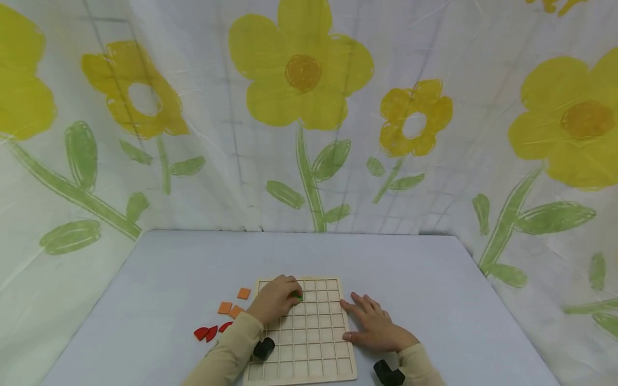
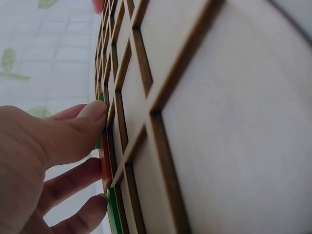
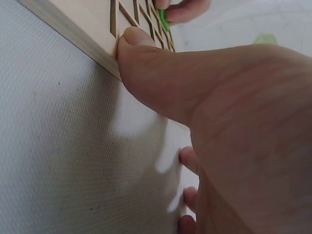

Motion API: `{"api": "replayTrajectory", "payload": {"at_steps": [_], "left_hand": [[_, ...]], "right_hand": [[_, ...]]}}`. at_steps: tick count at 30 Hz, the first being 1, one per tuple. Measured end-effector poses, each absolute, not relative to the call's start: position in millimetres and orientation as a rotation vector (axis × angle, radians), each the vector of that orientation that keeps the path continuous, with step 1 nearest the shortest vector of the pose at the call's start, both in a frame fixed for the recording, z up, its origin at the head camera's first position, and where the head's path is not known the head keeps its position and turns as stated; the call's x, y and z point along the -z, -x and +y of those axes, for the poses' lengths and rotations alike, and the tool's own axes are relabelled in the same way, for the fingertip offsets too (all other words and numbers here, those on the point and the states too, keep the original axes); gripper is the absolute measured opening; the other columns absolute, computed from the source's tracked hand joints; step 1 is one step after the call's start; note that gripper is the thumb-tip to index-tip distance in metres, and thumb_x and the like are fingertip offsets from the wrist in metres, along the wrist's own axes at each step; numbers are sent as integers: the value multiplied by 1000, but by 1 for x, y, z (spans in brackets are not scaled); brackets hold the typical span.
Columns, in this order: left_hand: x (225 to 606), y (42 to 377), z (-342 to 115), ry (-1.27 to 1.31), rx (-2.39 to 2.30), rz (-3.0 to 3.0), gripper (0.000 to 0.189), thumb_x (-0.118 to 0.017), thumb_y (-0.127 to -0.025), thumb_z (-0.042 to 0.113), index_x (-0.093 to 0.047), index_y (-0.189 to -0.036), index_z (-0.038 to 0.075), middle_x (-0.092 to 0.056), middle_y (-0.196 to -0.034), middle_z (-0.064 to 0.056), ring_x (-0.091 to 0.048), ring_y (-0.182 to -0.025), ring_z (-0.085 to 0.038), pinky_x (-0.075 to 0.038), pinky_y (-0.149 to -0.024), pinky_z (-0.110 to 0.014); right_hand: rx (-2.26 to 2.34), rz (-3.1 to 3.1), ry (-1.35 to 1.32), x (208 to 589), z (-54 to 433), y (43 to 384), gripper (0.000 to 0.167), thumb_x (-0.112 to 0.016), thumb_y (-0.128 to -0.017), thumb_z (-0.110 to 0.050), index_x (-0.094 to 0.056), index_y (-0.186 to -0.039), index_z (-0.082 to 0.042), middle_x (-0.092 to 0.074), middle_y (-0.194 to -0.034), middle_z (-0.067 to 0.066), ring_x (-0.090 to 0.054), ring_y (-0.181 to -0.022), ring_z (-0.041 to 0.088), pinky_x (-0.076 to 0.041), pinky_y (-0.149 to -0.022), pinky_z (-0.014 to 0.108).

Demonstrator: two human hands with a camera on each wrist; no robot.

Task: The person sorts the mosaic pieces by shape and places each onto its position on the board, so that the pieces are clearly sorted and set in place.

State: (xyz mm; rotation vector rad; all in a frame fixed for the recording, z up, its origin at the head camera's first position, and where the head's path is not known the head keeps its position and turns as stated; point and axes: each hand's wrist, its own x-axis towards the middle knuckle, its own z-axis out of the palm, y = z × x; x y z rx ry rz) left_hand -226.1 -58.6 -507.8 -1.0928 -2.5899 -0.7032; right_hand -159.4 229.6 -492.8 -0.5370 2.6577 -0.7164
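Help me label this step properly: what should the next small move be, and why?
Probably the left hand should press the green piece into a cell: it pinches that piece near the far end of the grid board, though whether it is seated is hard to tell. The right hand rests its thumb on the board's edge, which may steady it.

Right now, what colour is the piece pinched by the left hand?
The piece is green, clearest in the right wrist view.
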Motion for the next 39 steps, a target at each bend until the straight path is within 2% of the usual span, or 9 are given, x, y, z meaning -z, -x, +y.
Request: {"api": "replayTrajectory", "payload": {"at_steps": [10, 18, 22, 29, 33, 39], "left_hand": [[513, 229, -54, 1045, 709, -2622, 10, -78, -80, 15, -70, -87, 18, -65, -89, 5, -55, -78, -12, -49, -70, -25], [501, 224, -65, 1131, 697, -2527, 13, -73, -83, 4, -69, -91, 13, -61, -99, -3, -58, -88, -19, -52, -74, -30], [487, 217, -91, 1021, 728, -2605, 16, -72, -83, 4, -68, -96, 12, -61, -102, -1, -59, -93, -19, -52, -77, -33], [480, 201, -152, 644, 745, -2842, 30, -72, -78, -5, -67, -100, 15, -61, -102, 4, -59, -97, -19, -52, -84, -39], [483, 196, -175, 505, 699, -2927, 28, -73, -77, -3, -67, -99, 14, -62, -99, 3, -58, -94, -19, -52, -82, -40], [490, 193, -187, 506, 574, -2961, 18, -77, -78, 8, -70, -94, 12, -60, -87, 3, -56, -80, -13, -53, -75, -35]], "right_hand": [[733, 2641, 503, 490, 228, 159, 74, -59, -89, -53, -30, -151, -23, -14, -159, 14, -7, -142, 47, -15, -100, 75], [740, 2652, 523, 491, 229, 159, 74, -59, -89, -53, -31, -150, -23, -15, -159, 15, -9, -142, 48, -17, -99, 75], [738, 2649, 526, 492, 229, 159, 74, -59, -89, -54, -30, -151, -23, -15, -159, 15, -9, -142, 48, -17, -99, 75], [694, 2674, 524, 496, 230, 160, 74, -59, -89, -54, -31, -150, -24, -16, -158, 14, -11, -141, 48, -19, -98, 75], [696, 2678, 532, 498, 231, 162, 74, -59, -88, -54, -31, -150, -25, -15, -159, 14, -10, -141, 48, -19, -98, 75], [720, 2660, 522, 499, 232, 162, 74, -58, -89, -55, -30, -151, -27, -14, -159, 13, -8, -142, 47, -18, -99, 75]]}}
